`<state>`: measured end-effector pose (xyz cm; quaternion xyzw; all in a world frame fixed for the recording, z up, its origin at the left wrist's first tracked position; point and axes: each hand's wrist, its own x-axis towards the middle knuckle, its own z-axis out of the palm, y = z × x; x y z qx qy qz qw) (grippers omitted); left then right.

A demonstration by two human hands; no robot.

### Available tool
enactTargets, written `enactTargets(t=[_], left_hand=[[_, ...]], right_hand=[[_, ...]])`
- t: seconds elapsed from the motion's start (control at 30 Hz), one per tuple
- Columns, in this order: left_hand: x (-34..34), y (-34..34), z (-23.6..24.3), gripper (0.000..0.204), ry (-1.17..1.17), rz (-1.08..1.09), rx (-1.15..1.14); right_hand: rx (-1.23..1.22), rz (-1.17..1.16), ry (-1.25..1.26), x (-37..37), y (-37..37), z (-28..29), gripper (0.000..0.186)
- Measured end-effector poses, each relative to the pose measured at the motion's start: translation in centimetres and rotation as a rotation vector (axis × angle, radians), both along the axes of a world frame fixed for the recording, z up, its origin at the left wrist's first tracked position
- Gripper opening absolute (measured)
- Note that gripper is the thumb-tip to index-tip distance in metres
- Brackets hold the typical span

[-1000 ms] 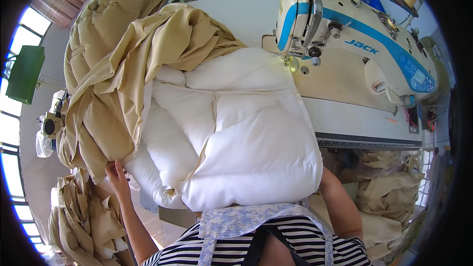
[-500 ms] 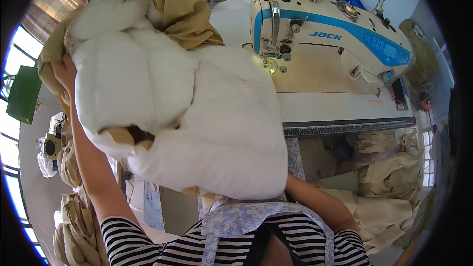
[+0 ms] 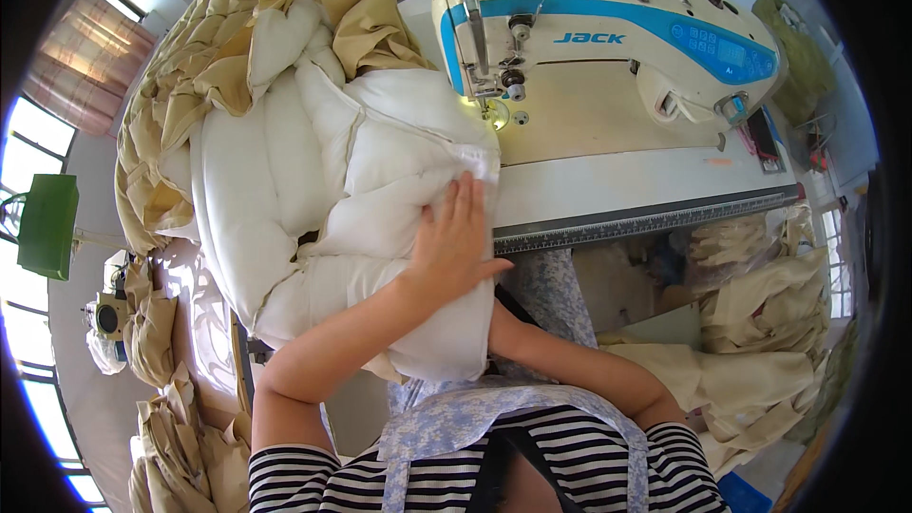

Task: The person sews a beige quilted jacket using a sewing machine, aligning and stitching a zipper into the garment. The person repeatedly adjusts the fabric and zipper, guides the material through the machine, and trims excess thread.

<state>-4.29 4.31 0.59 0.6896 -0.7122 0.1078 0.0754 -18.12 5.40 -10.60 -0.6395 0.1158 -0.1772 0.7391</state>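
A puffy white padded garment piece, joined to tan fabric, lies over the left of the sewing table. Its far right edge reaches the lit needle area of the white and blue sewing machine. Pressing flat on the padding just in front of the needle is my left hand, fingers stretched out. My right forearm runs in under the near right edge of the piece, which hides that hand. A small dark gap shows between the seams near the middle.
A dark ruler strip lines the table's front edge. Tan fabric pieces are heaped at the lower right, and more tan cloth lies at the lower left. A green box-shaped thing is at far left.
My left hand has left the far left edge of the piece and come down flat near the needle. The padding has flattened and shows more seams; the head view has shifted a little.
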Motion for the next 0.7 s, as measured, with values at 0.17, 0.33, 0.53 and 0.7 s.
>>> enactTargets(t=[0.17, 0.33, 0.53, 0.7], left_hand=[[5.8, 2.5, -1.1, 0.05, 0.222, -0.042, -0.023], [4.7, 0.6, 4.4, 0.024, 0.254, 0.172, -0.014], [0.6, -1.1, 1.5, 0.014, -0.151, -0.096, 0.012], [-0.1, -1.0, -2.6, 0.013, -0.12, -0.063, 0.037]], right_hand=[[-0.262, -0.103, 0.304, -0.7, -1.8, 2.4, 0.022], [-0.056, -0.08, 0.308, -3.8, -1.1, 4.1, 0.021], [-0.739, -0.004, 0.637, -6.9, -2.7, 4.5, 0.028], [-0.65, -0.377, 0.164, -2.6, -9.3, 11.1, 0.026]])
